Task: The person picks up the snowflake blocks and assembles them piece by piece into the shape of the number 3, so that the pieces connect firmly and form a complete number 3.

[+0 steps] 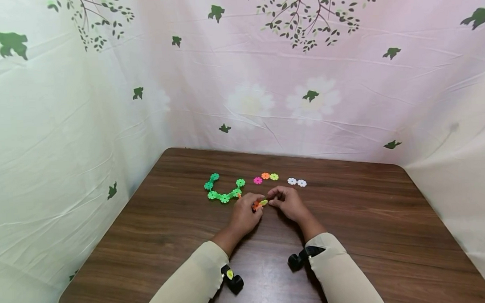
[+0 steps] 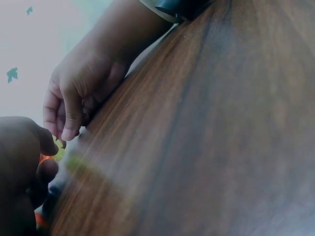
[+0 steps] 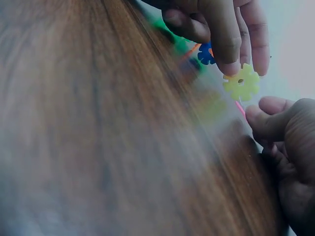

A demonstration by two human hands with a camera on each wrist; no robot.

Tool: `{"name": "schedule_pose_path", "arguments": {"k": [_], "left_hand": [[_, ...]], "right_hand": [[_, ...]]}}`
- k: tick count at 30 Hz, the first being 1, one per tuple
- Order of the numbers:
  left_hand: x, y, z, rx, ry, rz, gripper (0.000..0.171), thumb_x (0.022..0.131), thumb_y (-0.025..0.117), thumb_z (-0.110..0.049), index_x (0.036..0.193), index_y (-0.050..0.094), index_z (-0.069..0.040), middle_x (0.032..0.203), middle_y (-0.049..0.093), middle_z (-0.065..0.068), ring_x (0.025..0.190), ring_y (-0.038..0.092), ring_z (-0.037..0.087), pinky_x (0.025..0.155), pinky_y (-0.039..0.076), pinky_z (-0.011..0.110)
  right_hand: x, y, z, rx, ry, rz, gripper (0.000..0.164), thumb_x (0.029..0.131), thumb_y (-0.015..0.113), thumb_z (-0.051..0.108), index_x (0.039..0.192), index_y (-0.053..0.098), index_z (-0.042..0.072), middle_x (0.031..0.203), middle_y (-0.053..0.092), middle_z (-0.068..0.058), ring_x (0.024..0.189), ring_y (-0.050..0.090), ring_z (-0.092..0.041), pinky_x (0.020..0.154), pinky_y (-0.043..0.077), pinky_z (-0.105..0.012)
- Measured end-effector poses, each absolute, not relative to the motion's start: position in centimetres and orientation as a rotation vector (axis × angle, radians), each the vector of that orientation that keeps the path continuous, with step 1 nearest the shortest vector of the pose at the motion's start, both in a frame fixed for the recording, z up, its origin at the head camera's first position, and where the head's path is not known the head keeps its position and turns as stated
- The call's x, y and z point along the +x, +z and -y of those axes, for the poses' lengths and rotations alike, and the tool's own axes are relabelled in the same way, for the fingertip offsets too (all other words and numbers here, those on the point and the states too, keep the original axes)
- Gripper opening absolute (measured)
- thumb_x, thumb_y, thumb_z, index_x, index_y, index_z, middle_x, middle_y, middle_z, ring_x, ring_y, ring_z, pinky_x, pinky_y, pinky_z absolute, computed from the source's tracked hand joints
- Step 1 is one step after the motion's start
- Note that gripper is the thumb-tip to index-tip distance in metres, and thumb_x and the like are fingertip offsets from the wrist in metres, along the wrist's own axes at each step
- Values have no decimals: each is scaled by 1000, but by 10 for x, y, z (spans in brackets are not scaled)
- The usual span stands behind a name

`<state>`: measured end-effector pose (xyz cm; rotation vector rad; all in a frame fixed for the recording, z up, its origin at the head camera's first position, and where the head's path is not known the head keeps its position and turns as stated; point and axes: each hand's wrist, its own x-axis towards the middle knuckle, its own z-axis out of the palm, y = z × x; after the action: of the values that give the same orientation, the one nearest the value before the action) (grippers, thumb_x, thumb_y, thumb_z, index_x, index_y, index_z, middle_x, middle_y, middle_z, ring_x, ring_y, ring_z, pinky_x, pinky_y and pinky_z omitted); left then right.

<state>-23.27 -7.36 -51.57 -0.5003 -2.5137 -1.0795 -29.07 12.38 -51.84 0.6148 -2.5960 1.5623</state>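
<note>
My left hand (image 1: pixel 244 212) pinches the near end of a chain of interlocked plastic flower discs. A yellow disc (image 3: pixel 241 82) sticks out past its fingertips, with an orange disc (image 1: pixel 257 205) behind it. Under the left fingers shows a blue disc (image 3: pixel 205 54). Running away to the left, the green part of the chain (image 1: pixel 224 198) curves across the table. My right hand (image 1: pixel 289 203) is close at the yellow disc, its thumb and fingers pinched together. At its thumb tip shows the thin edge of a pink disc (image 3: pixel 240 109), right beside the yellow one.
Loose discs lie beyond the hands on the brown wooden table (image 1: pixel 369 209): a pink disc (image 1: pixel 257 180), an orange disc (image 1: pixel 265 175), a yellow disc (image 1: pixel 274 176) and two white discs (image 1: pixel 297 182). A printed curtain (image 1: pixel 288 78) hangs behind the table and along its sides.
</note>
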Motion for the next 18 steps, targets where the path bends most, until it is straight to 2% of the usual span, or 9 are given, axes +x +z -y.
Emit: {"name": "schedule_pose_path", "arguments": {"k": [4, 8, 14, 18], "left_hand": [[-233, -517, 74, -506, -1112, 2524, 32, 93, 80, 2, 124, 79, -4, 120, 77, 12, 111, 75, 27, 95, 62, 43], [-234, -518, 75, -513, -1156, 2528, 33, 92, 79, 3, 125, 79, -3, 120, 75, 12, 109, 74, 27, 94, 61, 43], [-234, -520, 76, -495, -1151, 2544, 30, 92, 81, -1, 122, 80, -5, 118, 74, 12, 108, 74, 28, 93, 61, 43], [-234, -519, 75, -473, -1154, 2560, 27, 94, 81, -4, 122, 81, -6, 119, 74, 11, 109, 73, 27, 94, 61, 43]], "right_hand": [[-295, -521, -124, 530, 1566, 2576, 18, 93, 81, -6, 111, 76, -3, 98, 76, -20, 83, 63, -7, 74, 51, -19], [-296, -521, -125, 461, 1520, 2529, 21, 93, 82, -5, 113, 76, -4, 101, 75, -20, 89, 66, -16, 75, 52, -21], [-298, -522, -126, 374, 1395, 2443, 21, 89, 84, -8, 109, 78, -5, 105, 75, -21, 97, 71, -32, 84, 53, -25], [-298, -522, -128, 270, 1336, 2378, 19, 86, 84, -11, 103, 78, -7, 104, 74, -22, 93, 70, -36, 81, 51, -24]]}}
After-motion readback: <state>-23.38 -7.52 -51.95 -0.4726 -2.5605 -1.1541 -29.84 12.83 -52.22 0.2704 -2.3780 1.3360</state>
